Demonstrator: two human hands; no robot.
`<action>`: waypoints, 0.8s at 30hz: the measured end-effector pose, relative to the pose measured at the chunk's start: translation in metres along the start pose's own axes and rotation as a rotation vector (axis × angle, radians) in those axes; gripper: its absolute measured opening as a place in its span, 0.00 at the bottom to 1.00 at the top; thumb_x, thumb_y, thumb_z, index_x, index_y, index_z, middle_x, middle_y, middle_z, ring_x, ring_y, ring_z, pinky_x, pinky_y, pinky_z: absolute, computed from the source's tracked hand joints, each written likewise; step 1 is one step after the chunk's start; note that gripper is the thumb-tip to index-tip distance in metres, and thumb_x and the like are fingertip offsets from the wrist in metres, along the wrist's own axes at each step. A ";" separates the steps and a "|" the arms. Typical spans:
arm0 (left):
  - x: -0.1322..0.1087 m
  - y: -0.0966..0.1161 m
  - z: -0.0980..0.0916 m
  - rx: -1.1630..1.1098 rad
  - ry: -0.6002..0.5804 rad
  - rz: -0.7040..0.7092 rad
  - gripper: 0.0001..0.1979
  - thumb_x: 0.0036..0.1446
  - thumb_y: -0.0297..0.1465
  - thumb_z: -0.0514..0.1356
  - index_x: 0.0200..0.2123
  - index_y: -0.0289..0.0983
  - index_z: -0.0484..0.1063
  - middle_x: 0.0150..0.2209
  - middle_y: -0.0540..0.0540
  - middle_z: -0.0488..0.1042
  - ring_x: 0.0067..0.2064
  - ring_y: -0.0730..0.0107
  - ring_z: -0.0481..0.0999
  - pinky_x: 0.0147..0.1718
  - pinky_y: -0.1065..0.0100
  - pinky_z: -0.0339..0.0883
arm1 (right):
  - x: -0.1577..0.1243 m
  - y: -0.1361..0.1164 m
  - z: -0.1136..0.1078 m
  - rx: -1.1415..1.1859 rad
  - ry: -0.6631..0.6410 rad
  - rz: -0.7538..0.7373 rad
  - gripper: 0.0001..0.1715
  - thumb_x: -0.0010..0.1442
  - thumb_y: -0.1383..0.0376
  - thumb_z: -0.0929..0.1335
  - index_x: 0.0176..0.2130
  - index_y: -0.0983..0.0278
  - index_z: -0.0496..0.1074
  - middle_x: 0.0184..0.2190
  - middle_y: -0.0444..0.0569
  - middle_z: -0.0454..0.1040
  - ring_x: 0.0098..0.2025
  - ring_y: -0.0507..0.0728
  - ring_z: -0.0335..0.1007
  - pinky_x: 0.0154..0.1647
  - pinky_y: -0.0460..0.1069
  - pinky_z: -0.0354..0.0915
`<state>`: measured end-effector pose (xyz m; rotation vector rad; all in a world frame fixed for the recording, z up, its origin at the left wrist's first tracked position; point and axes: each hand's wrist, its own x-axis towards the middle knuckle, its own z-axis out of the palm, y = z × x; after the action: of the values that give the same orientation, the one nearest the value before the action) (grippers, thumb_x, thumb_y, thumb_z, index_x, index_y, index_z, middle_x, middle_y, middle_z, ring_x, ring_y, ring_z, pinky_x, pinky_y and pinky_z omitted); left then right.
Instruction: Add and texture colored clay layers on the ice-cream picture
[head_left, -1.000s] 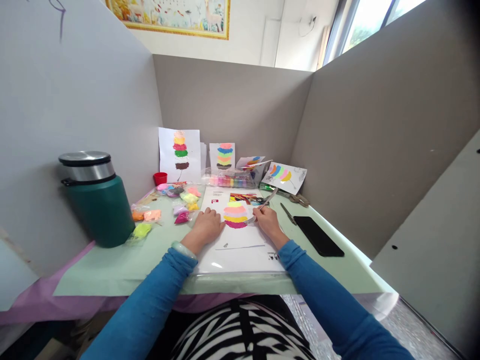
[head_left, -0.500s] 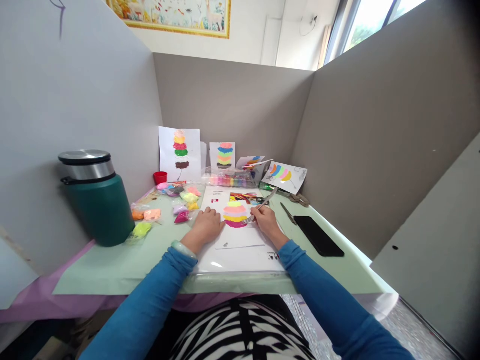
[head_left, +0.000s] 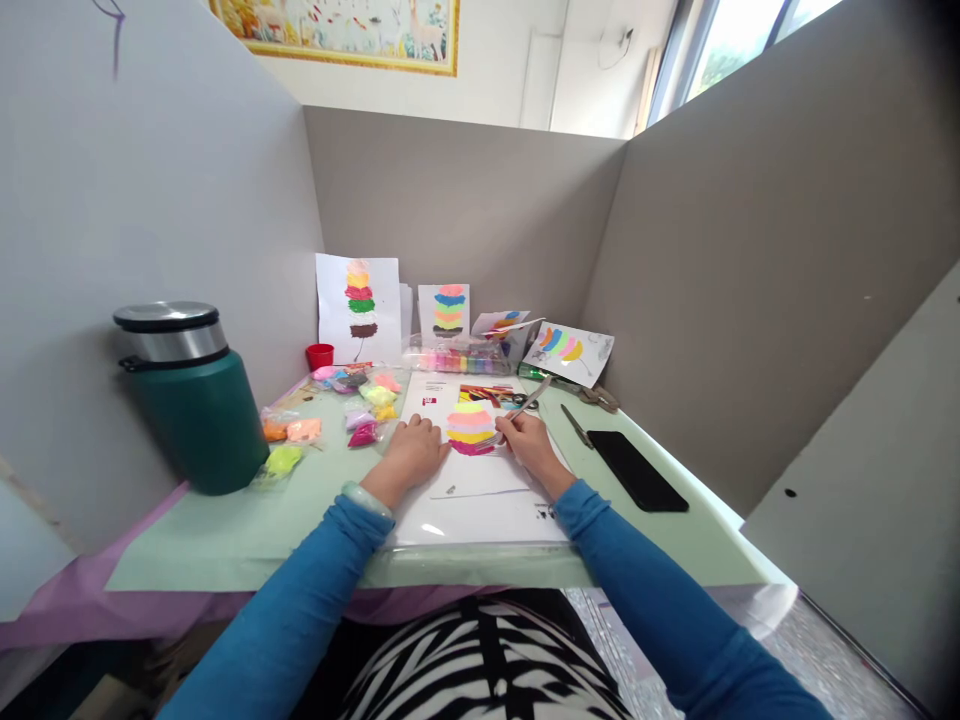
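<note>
A white sheet point(head_left: 480, 478) lies in front of me with a stack of clay stripes point(head_left: 470, 427) in green, pink, yellow and magenta pressed onto it. My left hand point(head_left: 412, 450) rests on the sheet just left of the stripes, fingers curled down against the paper. My right hand point(head_left: 526, 443) is closed round a metal fork point(head_left: 525, 404), whose tines touch the right side of the stripes.
A green flask point(head_left: 193, 400) stands at the left. Small bags of coloured clay point(head_left: 352, 405) lie left of the sheet, with a red cup point(head_left: 320, 356) behind. Finished clay pictures point(head_left: 358, 308) lean on the back wall. A black phone point(head_left: 636, 470) and a knife point(head_left: 575, 425) lie at the right.
My right hand has slid the fork slightly left, further onto the clay stripes. My left hand has stayed in place.
</note>
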<state>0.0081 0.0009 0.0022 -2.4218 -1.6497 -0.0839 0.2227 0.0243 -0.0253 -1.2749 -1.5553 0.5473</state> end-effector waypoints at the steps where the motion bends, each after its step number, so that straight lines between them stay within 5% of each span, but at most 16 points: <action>1: 0.000 0.000 0.000 0.002 0.000 -0.001 0.23 0.67 0.39 0.46 0.49 0.31 0.74 0.51 0.33 0.73 0.54 0.49 0.66 0.49 0.53 0.60 | -0.001 -0.002 0.001 0.015 -0.018 -0.004 0.16 0.54 0.56 0.64 0.22 0.63 0.70 0.16 0.44 0.71 0.21 0.53 0.65 0.26 0.46 0.58; 24: 0.000 0.000 0.000 -0.025 0.008 0.001 0.20 0.66 0.35 0.46 0.47 0.32 0.74 0.49 0.32 0.73 0.52 0.50 0.67 0.49 0.53 0.60 | -0.004 -0.008 0.016 -0.216 -0.020 -0.157 0.17 0.59 0.56 0.64 0.26 0.63 0.75 0.26 0.49 0.78 0.30 0.56 0.72 0.31 0.46 0.61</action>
<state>0.0083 0.0010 0.0019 -2.4375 -1.6541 -0.1144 0.2052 0.0222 -0.0265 -1.2961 -1.7508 0.2994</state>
